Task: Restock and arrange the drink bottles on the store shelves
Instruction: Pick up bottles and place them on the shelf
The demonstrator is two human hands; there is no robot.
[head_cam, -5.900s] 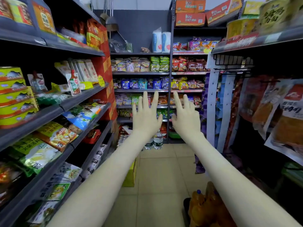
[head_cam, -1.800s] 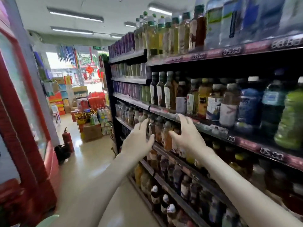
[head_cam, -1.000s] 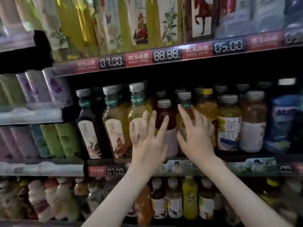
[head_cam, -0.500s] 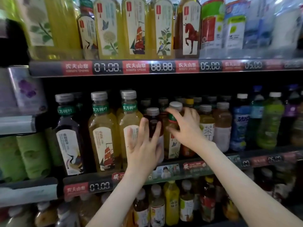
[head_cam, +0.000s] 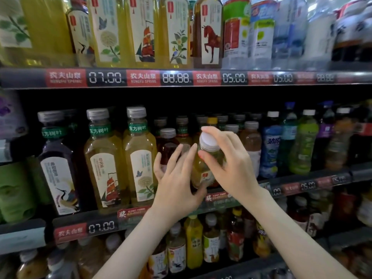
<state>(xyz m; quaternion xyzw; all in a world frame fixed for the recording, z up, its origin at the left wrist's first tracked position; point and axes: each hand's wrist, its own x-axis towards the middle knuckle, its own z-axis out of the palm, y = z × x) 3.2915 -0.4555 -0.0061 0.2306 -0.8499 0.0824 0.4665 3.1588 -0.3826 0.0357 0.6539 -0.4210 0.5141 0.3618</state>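
A small tea bottle (head_cam: 203, 170) with a white cap and yellow-green liquid is tilted toward me at the front of the middle shelf (head_cam: 181, 213). My right hand (head_cam: 227, 164) grips it by the neck, fingers curled round just under the cap. My left hand (head_cam: 177, 184) has its fingers spread and touches the bottle's lower body from the left. Left of it stand two tall yellow tea bottles (head_cam: 138, 158) and a dark one (head_cam: 58, 164). A small reddish bottle (head_cam: 167, 146) stands just behind my left fingers.
Large tea bottles (head_cam: 145, 31) and water bottles fill the shelf above, behind a price rail (head_cam: 175, 77). Blue and green drinks (head_cam: 302, 141) stand to the right. Several small bottles (head_cam: 193, 242) crowd the shelf below. Green packs (head_cam: 14, 190) sit at far left.
My right hand has closed round the small bottle's neck and tipped it out toward me. My left hand has shifted right, onto the bottle's lower body. The camera has moved closer to the shelf.
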